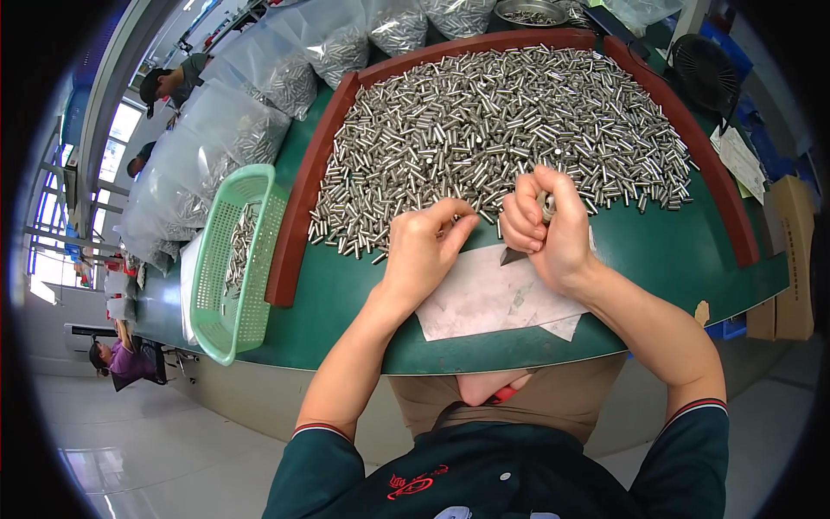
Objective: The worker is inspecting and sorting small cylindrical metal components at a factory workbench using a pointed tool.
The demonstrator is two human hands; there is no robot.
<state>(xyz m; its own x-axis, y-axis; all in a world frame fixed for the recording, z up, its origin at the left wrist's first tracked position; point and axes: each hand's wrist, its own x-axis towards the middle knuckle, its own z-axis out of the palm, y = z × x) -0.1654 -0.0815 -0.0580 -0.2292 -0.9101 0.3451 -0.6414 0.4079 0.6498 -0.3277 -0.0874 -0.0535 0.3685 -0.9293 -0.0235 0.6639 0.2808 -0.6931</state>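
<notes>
Metal pins (493, 130): hundreds | green basket (252, 322): 1 | left fingers (451, 208): curled, grip unclear | right fingers (521, 218): around metal pieces (547, 206)

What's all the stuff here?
table: one, green, centre
metal pins: countless, silver, heaped on the table
bars: three, reddish, around the heap
basket: one, green, left
bags: many, clear, back left
bowl: one, silver, back
fan: one, black, back right
boxes: at least two, brown, right
sheets: several, whitish, front and right
people: at least three, one in purple, left
shirt: one, dark green, bottom
left hand: one, bare, heap's edge
right hand: one, bare, round a dark-tipped object
</notes>
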